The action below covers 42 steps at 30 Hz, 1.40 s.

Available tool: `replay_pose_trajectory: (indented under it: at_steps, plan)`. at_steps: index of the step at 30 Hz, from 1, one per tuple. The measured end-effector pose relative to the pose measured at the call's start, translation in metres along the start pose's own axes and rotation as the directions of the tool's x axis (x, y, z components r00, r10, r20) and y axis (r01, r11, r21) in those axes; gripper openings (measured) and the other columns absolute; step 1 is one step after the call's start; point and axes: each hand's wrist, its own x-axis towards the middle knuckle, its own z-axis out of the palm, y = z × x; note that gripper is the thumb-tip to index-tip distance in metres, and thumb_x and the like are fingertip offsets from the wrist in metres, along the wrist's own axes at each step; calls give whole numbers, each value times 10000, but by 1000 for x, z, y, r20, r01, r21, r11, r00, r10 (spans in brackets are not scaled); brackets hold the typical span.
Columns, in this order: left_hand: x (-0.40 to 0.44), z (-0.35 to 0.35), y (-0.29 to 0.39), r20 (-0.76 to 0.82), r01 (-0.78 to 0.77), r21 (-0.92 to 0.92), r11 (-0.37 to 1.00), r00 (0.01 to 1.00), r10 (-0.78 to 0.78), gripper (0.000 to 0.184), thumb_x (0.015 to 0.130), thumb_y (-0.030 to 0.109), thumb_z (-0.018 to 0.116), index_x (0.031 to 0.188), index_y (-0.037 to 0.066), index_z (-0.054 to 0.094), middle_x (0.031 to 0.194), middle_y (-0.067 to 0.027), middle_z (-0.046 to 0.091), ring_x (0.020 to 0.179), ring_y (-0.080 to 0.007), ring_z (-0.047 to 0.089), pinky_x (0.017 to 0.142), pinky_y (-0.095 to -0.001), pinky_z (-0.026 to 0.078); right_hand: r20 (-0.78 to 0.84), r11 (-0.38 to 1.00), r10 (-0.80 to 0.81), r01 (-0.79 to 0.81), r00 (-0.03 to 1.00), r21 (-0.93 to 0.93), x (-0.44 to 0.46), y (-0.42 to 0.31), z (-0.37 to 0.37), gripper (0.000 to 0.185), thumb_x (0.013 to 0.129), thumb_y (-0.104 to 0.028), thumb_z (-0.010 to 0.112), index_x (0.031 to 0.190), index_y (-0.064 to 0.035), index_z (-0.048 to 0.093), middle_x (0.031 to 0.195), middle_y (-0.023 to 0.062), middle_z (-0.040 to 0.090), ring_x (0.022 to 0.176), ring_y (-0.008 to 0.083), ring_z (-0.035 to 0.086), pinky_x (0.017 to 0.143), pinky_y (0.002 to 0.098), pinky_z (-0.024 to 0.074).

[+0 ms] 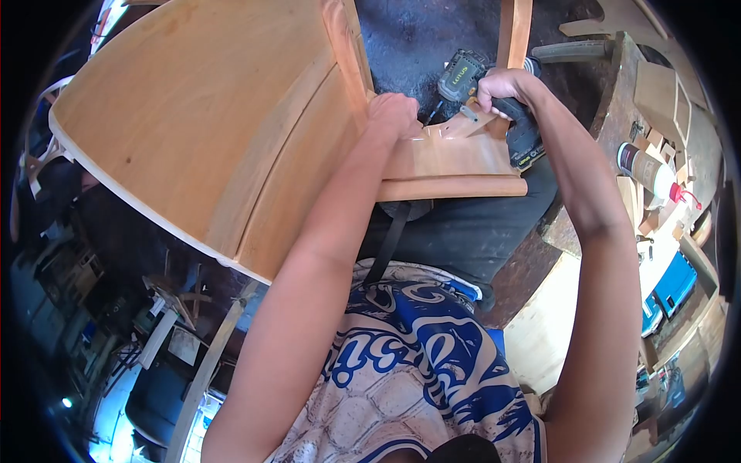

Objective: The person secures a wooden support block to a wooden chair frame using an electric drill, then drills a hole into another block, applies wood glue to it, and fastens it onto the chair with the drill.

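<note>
My right hand (502, 91) is wrapped round the handle of a dark cordless drill (461, 76), whose bit points down and left toward the wooden frame. My left hand (394, 116) is closed at the joint of the wooden chair frame (455, 187), beside the drill bit. Whether its fingers pinch some small part is hidden. The chair's wide wooden panel (193, 116) spreads out to the left of my left arm. A short angled wooden brace (467, 123) lies beneath the drill, between my hands.
On the right, a workbench (617, 85) bears a glue bottle with a red tip (652, 171), wood offcuts and a blue case (674, 283). A wooden leg (515, 31) rises beyond the drill. More wooden parts and clutter stand at the lower left.
</note>
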Motion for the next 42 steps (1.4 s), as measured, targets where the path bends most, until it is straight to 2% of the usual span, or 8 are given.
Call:
replay_pose_trajectory:
  at_steps: [8,19,24,32,36,40,41,42]
  plan:
    - [2,6,0,-17,-7,-2,1000,1000,7,272,716,248,717,955,137,787,1018,-119,758,1046,-301,706,914,-400,550,-13,994,-42,41,999,-104,-3,-6,8,82,691,-64,687,748,-7,671,636,107,602,511,234,583,479,389,492]
    - [-1,4,0,-46,-19,10,1000,999,19,252,716,298,737,908,140,784,987,-115,759,1008,-297,714,908,-401,550,-6,997,-53,53,999,-50,-4,-2,10,46,682,-47,685,714,-20,668,625,107,604,499,234,581,475,394,489]
    - [2,9,-1,-32,-2,7,1000,999,2,253,721,290,727,921,145,782,1004,-111,758,1024,-292,710,912,-399,548,-3,982,-79,77,997,-170,-6,-10,9,39,678,-44,684,700,-19,664,622,108,596,499,235,571,475,406,473]
    - [4,9,-1,-34,-6,8,1000,999,6,230,716,258,704,908,159,785,1002,-102,758,1048,-285,701,919,-399,541,15,998,-59,60,998,-37,-3,2,8,113,671,-15,669,780,-7,692,609,98,587,495,221,572,461,380,474]
    - [5,5,-4,-47,-9,-22,1000,999,8,245,711,260,702,928,182,786,997,-106,757,1039,-281,704,901,-396,546,-35,996,-65,62,997,-64,-12,-2,8,87,679,-46,683,756,-6,687,620,100,600,494,224,575,468,372,486]
    - [0,-3,-3,-38,-16,-10,1000,999,16,285,697,256,690,956,182,781,1000,-109,756,1029,-280,706,885,-394,551,-84,968,-205,189,975,-165,-25,-7,4,116,659,-68,687,733,22,685,612,99,605,467,221,564,447,371,460]
    - [-2,-4,-4,-41,-4,-7,1000,999,4,285,697,256,690,956,182,781,1000,-109,756,1029,-280,706,885,-394,551,-96,964,-245,232,965,-130,-39,-9,2,131,651,-71,685,724,39,684,604,103,604,462,210,558,440,357,445]
    - [-2,-3,-3,-41,1,-15,1000,999,-1,374,697,258,698,1056,179,761,1003,-120,753,1027,-303,699,914,-411,542,-120,965,-259,253,958,-61,-42,-4,-3,129,660,-70,679,716,46,679,602,102,602,457,192,550,429,340,435]
